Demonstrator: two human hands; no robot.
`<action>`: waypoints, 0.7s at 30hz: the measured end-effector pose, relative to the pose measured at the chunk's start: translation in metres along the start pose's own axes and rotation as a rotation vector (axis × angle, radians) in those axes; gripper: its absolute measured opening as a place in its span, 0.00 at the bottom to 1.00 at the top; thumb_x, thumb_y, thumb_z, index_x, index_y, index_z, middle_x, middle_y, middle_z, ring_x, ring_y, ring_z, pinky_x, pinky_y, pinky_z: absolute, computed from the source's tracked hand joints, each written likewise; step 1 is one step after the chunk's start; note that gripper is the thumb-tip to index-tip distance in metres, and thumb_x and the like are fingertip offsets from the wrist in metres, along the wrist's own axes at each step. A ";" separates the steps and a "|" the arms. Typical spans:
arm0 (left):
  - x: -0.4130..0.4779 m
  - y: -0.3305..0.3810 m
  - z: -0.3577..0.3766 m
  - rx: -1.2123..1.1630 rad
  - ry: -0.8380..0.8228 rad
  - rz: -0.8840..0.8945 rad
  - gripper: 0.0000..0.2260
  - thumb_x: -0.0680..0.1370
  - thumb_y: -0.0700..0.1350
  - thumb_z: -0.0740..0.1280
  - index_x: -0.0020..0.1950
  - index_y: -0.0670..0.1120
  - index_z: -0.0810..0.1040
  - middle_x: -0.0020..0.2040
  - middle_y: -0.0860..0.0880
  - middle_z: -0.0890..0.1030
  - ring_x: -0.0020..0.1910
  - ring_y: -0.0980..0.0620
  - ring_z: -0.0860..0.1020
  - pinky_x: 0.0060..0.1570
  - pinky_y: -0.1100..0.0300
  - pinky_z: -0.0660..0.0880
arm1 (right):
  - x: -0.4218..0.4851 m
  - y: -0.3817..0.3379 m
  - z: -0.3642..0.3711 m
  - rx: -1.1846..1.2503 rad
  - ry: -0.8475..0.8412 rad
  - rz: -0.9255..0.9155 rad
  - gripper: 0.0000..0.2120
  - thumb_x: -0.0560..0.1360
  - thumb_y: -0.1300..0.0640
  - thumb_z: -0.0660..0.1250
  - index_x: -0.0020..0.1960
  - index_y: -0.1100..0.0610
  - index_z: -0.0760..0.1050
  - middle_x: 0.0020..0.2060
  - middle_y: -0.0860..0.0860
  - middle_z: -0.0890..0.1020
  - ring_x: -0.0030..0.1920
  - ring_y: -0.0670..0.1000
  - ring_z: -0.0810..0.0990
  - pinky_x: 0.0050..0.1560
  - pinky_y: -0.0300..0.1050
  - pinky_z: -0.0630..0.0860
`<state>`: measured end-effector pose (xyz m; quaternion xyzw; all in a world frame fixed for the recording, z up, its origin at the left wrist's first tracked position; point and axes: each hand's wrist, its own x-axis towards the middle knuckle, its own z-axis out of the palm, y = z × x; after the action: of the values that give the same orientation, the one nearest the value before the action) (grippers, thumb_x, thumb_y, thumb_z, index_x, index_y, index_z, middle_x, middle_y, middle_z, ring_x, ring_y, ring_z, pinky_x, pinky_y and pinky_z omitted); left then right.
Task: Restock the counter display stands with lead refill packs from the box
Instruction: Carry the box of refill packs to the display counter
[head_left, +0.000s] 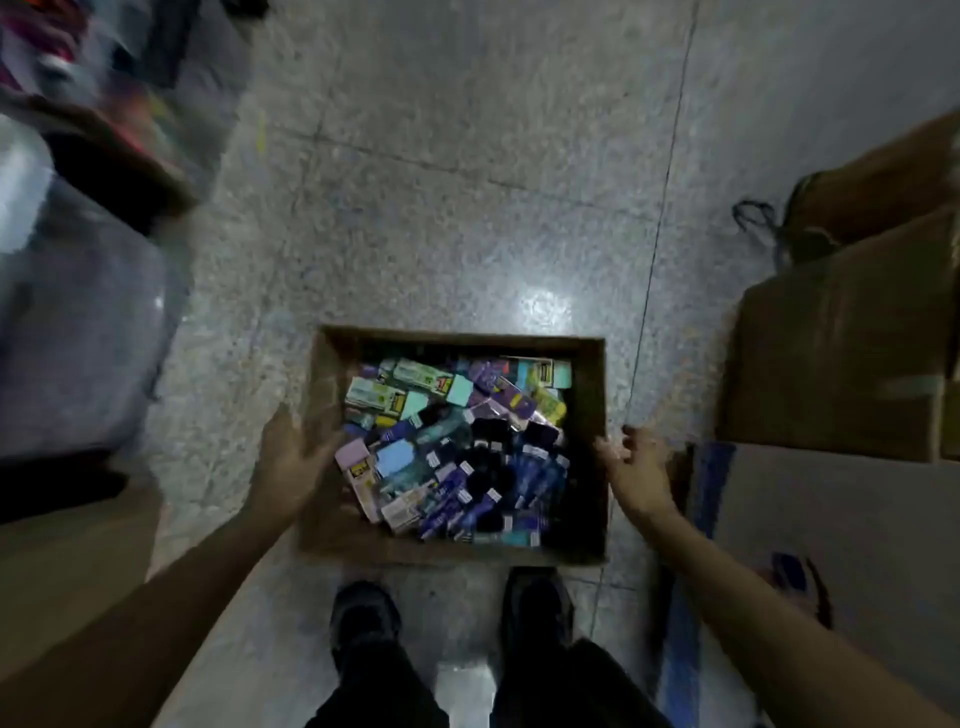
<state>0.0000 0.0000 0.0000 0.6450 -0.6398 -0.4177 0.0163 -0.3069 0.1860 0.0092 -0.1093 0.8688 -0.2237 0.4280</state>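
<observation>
Your left fingers (324, 441) are straight and spread with nothing in them, palm turned in toward the left wall of the box (462, 335). It's too blurry to call whether they're touching the cardboard or just beside it. Your right fingers (631, 434) are loosely half-curled right at the right rim, and I can't see anything pinched between them either.

So the left hand (296, 457) and right hand (636, 467) are bracketing the box from both sides. To me that reads like you're setting up a two-handed lift, not fishing out single packs.

The lead refill packs (457, 447) are all inside it, a loose jumble of green, purple, pink and dark blue packets lying every which way. The box sits on the speckled floor (467, 182) right in front of your shoes (363, 618), which is why you're reaching down this far.

There are bigger cartons (831, 338) close on your right, so there isn't much elbow room that side. No display stands or worktop in view, so my guess is the restocking itself hasn't started. The box has no lid, so keep it level if you lift it.
</observation>
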 end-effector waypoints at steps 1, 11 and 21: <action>0.008 -0.013 0.009 -0.049 0.016 0.007 0.24 0.74 0.43 0.71 0.66 0.35 0.68 0.61 0.36 0.75 0.59 0.40 0.75 0.55 0.50 0.71 | 0.010 0.010 0.011 0.026 0.003 0.027 0.26 0.78 0.53 0.63 0.71 0.62 0.61 0.67 0.62 0.70 0.64 0.61 0.72 0.63 0.57 0.71; 0.022 -0.057 0.043 -0.143 0.181 -0.028 0.10 0.81 0.41 0.59 0.57 0.36 0.74 0.52 0.35 0.79 0.52 0.39 0.77 0.50 0.50 0.71 | 0.039 0.043 0.045 0.140 0.069 -0.078 0.14 0.81 0.59 0.56 0.64 0.62 0.71 0.59 0.58 0.78 0.59 0.53 0.76 0.62 0.46 0.71; -0.067 0.046 -0.081 -0.102 0.192 -0.049 0.10 0.81 0.42 0.59 0.54 0.36 0.74 0.50 0.34 0.78 0.50 0.38 0.76 0.48 0.50 0.71 | -0.092 -0.048 -0.050 0.066 0.098 -0.090 0.11 0.81 0.53 0.56 0.55 0.59 0.73 0.40 0.49 0.79 0.36 0.45 0.79 0.34 0.34 0.71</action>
<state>0.0190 0.0069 0.1129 0.6959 -0.5972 -0.3861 0.1001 -0.2906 0.1934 0.1228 -0.1231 0.8751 -0.2764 0.3776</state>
